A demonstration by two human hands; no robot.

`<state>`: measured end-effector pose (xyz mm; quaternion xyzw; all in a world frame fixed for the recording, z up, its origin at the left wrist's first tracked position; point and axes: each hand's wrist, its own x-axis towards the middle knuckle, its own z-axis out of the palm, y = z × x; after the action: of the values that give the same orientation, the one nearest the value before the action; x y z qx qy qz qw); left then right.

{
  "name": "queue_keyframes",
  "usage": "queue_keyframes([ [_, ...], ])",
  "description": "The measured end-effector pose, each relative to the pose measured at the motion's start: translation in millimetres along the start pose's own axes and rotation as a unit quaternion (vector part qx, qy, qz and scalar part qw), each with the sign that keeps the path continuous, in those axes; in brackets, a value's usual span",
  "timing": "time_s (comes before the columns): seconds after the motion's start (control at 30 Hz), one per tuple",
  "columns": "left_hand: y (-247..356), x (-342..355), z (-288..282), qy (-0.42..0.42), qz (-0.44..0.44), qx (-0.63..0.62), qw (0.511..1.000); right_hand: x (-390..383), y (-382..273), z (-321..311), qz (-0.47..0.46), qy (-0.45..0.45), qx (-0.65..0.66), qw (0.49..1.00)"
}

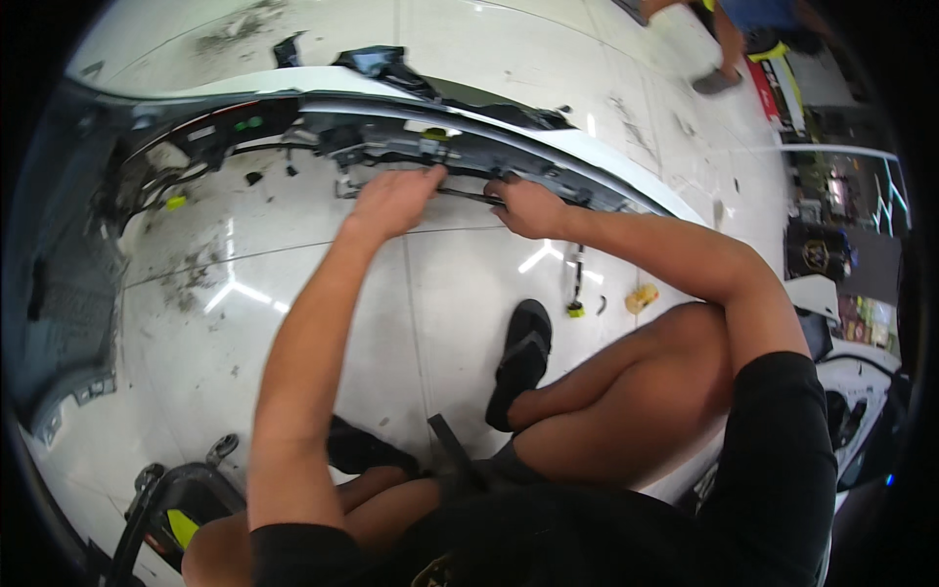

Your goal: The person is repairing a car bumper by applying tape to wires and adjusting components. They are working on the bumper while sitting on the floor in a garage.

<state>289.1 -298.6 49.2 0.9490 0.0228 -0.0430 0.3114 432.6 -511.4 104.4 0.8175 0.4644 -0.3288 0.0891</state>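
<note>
Two bare hands, left hand and right hand, each close their grip on one long white car bumper with dark grey inner frame, lying on the tiled floor.

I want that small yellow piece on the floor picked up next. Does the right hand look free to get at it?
Probably not at once: the right hand is busy at the bumper. The yellow piece lies on open tile below the right forearm, nothing over it, so the way looks free once the hand lets go.

Black short-sleeve shirt, sleeves end above elbows; forearms bare, no watch or gloves on hands. Black shorts w/ small yellowish mark near waist. Black slip-on sandals, legs bare.
</note>
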Motion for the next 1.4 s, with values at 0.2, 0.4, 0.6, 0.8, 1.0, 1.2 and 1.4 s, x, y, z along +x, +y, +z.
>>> queue_keyframes([
  [0.2,13,-5,15,-0.004,0.036,-0.055,0.998,-65,67,24,-0.045,0.051,0.058,0.996],
  [0.4,27,13,38,0.028,0.050,-0.044,0.997,-92,101,89,0.063,0.171,0.092,0.979],
  [0.6,38,42,34,0.121,0.022,-0.003,0.992,-45,132,83,0.060,0.431,0.058,0.899],
  [0.8,51,77,3,0.151,-0.005,0.038,0.988,-16,165,81,0.054,0.421,0.107,0.899],
  [1.0,50,73,2,0.176,0.030,0.084,0.980,9,171,96,0.007,0.457,0.085,0.885],
  [1.2,33,85,-1,0.194,0.056,0.094,0.975,23,176,95,0.000,0.465,0.090,0.881],
  [1.4,21,110,23,0.078,-0.037,0.167,0.982,17,173,82,0.087,0.348,0.156,0.920],
])
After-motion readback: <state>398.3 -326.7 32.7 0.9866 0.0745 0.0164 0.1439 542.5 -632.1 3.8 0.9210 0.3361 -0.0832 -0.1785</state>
